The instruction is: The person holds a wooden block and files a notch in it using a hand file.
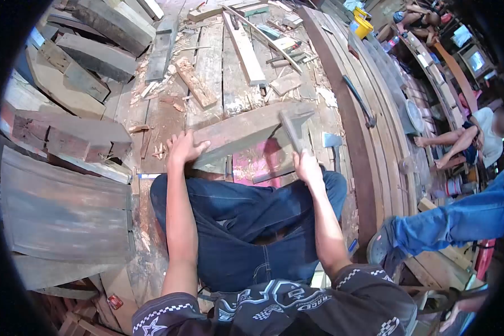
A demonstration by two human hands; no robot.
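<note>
A wide grey-brown wooden piece [241, 128] lies slanted across the space in front of my crossed legs. My left hand [185, 150] holds its left end, the thumb over the top and the fingers at the far side. In my right hand [307, 166] is the lower end of a narrow wooden bar [290, 130], which stands across the piece's right end and touches it. Below the piece, a pink surface [255, 162] shows with wood shavings on it. The fingers of my right hand are wrapped round the bar.
An axe-like tool [331, 141] lies right of my right hand. Another long-handled tool [359, 101] rests on stacked planks [341, 73]. Timber blocks [95, 56] crowd the left. A person's jeans-clad leg [448, 221] reaches in at right; another person [490, 134] sits beyond.
</note>
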